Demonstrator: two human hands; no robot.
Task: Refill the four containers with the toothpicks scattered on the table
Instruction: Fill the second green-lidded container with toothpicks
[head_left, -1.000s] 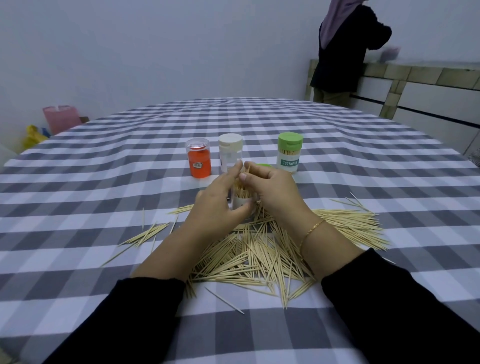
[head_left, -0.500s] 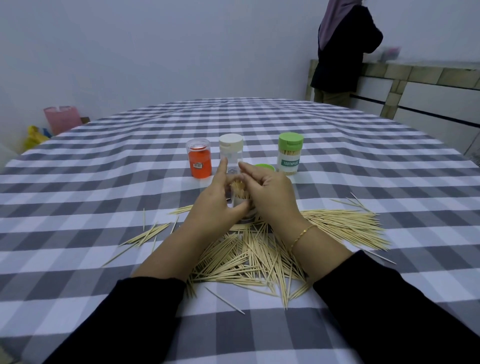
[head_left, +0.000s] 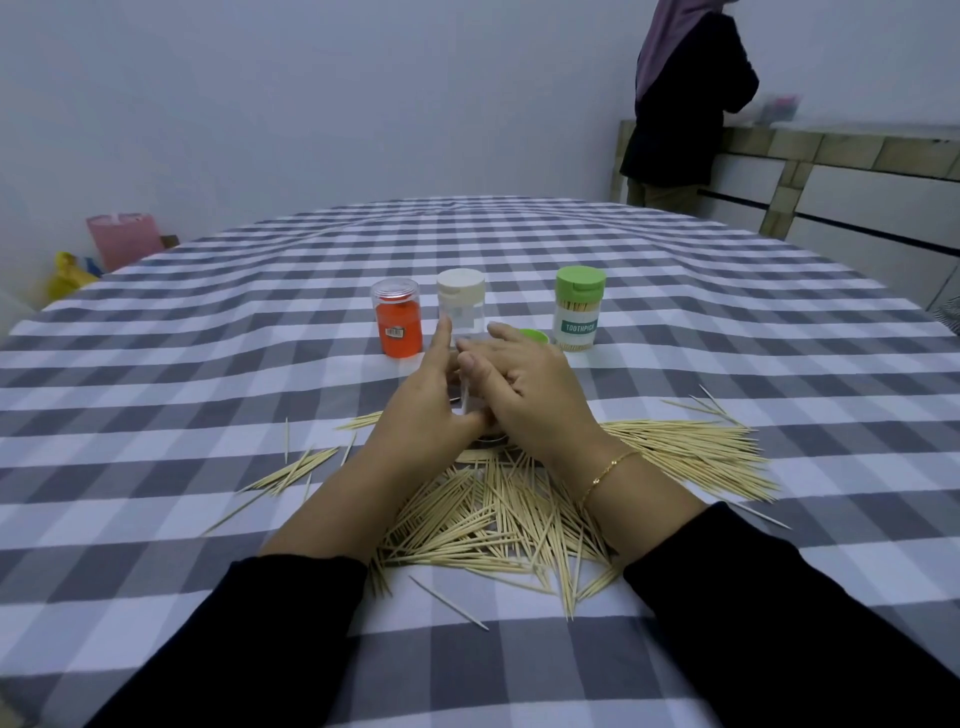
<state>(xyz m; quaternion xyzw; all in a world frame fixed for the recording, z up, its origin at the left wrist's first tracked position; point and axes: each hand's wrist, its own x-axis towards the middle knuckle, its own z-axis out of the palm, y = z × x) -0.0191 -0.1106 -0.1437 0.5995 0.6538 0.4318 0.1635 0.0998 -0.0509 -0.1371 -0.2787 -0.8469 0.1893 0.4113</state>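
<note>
Table (head_left: 675, 322): round, covered by a grey-and-white checked cloth, filling most of the view.

Person (head_left: 680, 98): standing at far right beyond the table, dark top, beside a tiled counter (head_left: 841, 150).

Sleeves (head_left: 779, 623): black, on both forearms at the near edge.

Toothpicks (head_left: 488, 514): a large loose heap on the cloth between and under the forearms; a denser spread runs to the right of the right wrist, a small bunch lies to the left, and single sticks lie apart at the near edge.

Pink bag (head_left: 124, 239) and yellow item (head_left: 65, 275): off the table, far left, by the wall.

Left hand (head_left: 421, 410): fingers wrapped on the left side of a clear jar (head_left: 467, 400), index finger raised straight.

Right hand (head_left: 524, 395): fingers curled over the jar's top and right side, touching the left hand; gold bracelet (head_left: 608, 470) on the wrist. The jar stands at the far edge of the heap, mostly hidden; its contents cannot be told.

Green-lidded jar (head_left: 577, 309): upright, lidded, full of toothpicks, labelled TOOTHPICK, beyond the right hand.

White-lidded jar (head_left: 461, 301): upright, lidded, just beyond the fingertips.

Orange jar (head_left: 397, 325): upright, clear lid, just left of the white-lidded one.

Green lid (head_left: 535, 336): lying on the cloth behind the right hand, partly hidden.
</note>
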